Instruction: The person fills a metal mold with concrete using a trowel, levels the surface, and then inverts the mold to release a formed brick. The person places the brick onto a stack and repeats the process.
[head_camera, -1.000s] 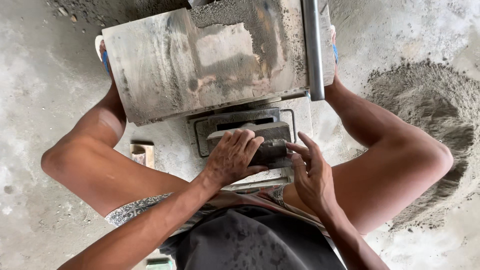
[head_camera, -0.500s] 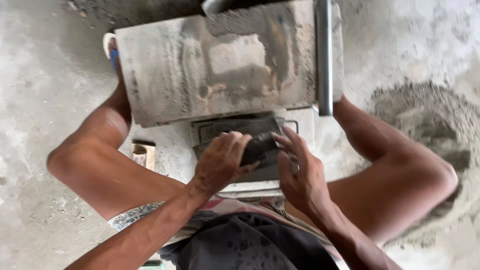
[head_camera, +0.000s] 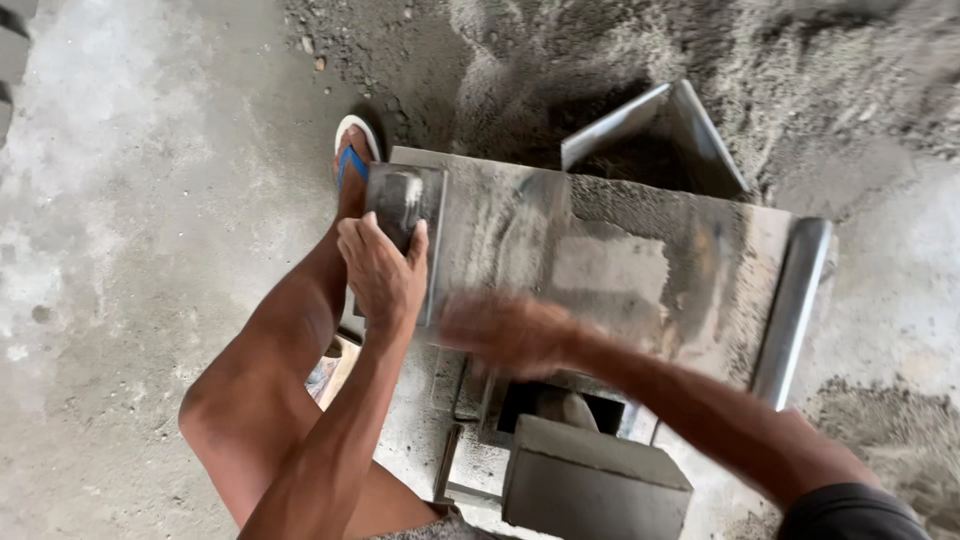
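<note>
My left hand (head_camera: 381, 272) grips the lower end of a small flat metal plate (head_camera: 402, 203), held against the left edge of a large dusty metal lid (head_camera: 640, 262). My right hand (head_camera: 505, 331) is blurred by motion and lies over the lid's near edge; what it holds, if anything, cannot be made out. Below the lid is a dark mould opening (head_camera: 560, 405). A grey concrete block (head_camera: 592, 482) stands right in front of the opening.
A metal pipe handle (head_camera: 792, 308) runs along the lid's right side. An angled metal scoop (head_camera: 660, 128) sits in the sand pile (head_camera: 800, 80) behind. My foot in a blue sandal (head_camera: 352, 160) rests on the concrete floor (head_camera: 130, 250), my left knee (head_camera: 245, 410) raised.
Both hands have left the mould opening. My left hand now holds a small metal plate at the lid's left edge, my right hand sweeps sideways, and a grey block shows in front.
</note>
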